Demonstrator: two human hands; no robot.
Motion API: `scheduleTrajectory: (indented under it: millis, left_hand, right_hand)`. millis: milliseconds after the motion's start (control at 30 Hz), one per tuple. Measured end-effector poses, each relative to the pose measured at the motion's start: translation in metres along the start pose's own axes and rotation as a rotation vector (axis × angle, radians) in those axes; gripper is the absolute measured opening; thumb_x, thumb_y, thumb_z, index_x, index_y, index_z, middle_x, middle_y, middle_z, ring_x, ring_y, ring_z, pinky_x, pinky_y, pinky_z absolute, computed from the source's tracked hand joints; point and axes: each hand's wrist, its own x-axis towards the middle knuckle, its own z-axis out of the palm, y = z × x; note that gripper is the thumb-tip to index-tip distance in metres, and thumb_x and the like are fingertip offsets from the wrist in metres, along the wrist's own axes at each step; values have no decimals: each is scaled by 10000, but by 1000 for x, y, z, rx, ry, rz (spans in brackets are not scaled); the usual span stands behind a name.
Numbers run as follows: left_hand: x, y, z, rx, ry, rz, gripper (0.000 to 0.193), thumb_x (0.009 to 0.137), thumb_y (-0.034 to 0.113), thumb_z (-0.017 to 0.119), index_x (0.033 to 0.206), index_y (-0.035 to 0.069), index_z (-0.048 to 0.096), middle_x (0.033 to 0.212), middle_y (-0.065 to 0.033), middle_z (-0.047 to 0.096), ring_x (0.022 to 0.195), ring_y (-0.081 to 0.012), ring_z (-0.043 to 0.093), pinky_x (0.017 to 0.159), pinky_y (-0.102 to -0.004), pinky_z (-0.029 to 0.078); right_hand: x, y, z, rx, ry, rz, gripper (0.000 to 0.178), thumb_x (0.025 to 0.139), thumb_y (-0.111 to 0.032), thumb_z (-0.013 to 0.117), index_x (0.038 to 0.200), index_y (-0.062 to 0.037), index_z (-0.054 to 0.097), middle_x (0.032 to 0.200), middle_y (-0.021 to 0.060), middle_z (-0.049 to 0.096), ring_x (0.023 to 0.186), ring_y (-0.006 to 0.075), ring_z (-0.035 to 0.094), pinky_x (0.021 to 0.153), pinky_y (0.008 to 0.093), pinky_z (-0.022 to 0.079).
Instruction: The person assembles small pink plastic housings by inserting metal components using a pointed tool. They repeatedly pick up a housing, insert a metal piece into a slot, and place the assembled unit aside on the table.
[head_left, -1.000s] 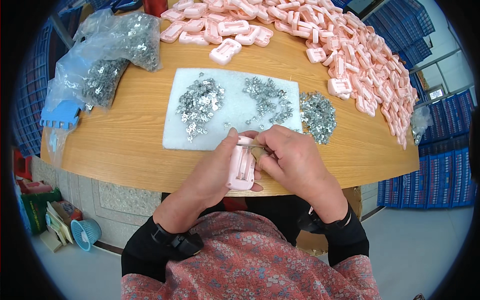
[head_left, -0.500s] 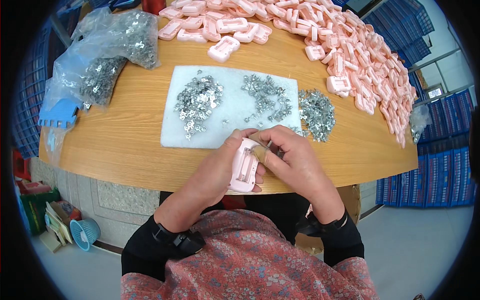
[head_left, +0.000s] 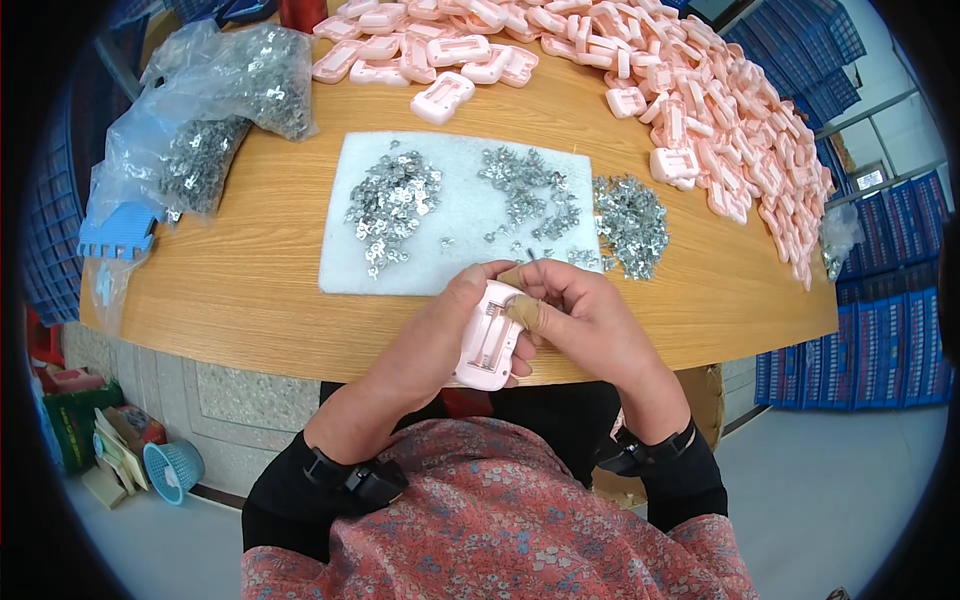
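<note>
My left hand is closed around a pale pink plastic casing, held tilted just above the table's near edge. The casing's open battery compartment faces up, with metal contacts and springs at its ends. Over the casing's upper right side, my right hand is pinched, tan covers on the thumb and a fingertip. A thin dark tip sticks up from those fingers; what it belongs to is hidden. Beyond my hands, a white foam mat bears two heaps of small metal contact pieces, a left heap and a right heap.
Another metal heap lies against the mat's right edge. Many pink casings are piled along the table's far and right sides. Plastic bags of metal parts and a blue foam piece sit at the left. Blue racks stand at right.
My right hand has shifted slightly, and a thin dark tip now shows above its fingers. The casing remains in my left hand, a little lower. The view has moved slightly.
</note>
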Motion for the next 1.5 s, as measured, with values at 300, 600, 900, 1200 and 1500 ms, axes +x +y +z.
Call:
scheduleTrajectory:
  millis: [300, 600, 900, 1200, 1500]
  left_hand:
    - [-11, 7, 2, 619, 82, 207, 376, 1000, 61, 454, 1372, 16, 475, 1077, -42, 630, 935, -92, 602, 797, -257, 508]
    - [-1, 3, -4, 233, 97, 185, 356, 1012, 116, 394, 1333, 8, 500, 951, -66, 609, 773, -108, 591, 724, -272, 502]
    - [-1, 5, -5, -504, -131, -23, 366, 1053, 326, 384, 1277, 55, 485, 796, -16, 470, 660, -155, 451, 638, -301, 369]
    - [-2, 8, -1, -511, -99, -61, 318, 1037, 345, 434, 1200, 88, 524, 748, 18, 410, 624, -135, 387, 595, -287, 314]
    - [-3, 7, -1, -481, -31, -63, 352, 1030, 356, 484, 1237, 76, 530, 767, 20, 459, 634, -117, 419, 591, -283, 343]
  right_hand:
    - [0, 8, -11, -151, 72, 29, 265, 924, -225, 701, 1045, 9, 665, 813, -45, 615, 726, 18, 516, 643, 207, 448]
    - [-10, 8, -6, 103, 195, -117, 219, 970, -133, 632, 1142, 2, 645, 832, -59, 578, 674, -1, 448, 610, 187, 405]
    - [-8, 17, 9, -237, 300, -398, 202, 897, -35, 663, 1092, 11, 639, 780, 3, 546, 687, 62, 475, 623, 232, 431]
    - [-4, 20, 9, -302, 362, -455, 190, 849, -24, 691, 1037, -11, 667, 754, 15, 494, 664, 94, 445, 609, 251, 405]
    - [-4, 23, 14, -421, 233, -551, 270, 830, -25, 672, 1100, -19, 660, 866, 88, 612, 738, 210, 627, 653, 320, 503]
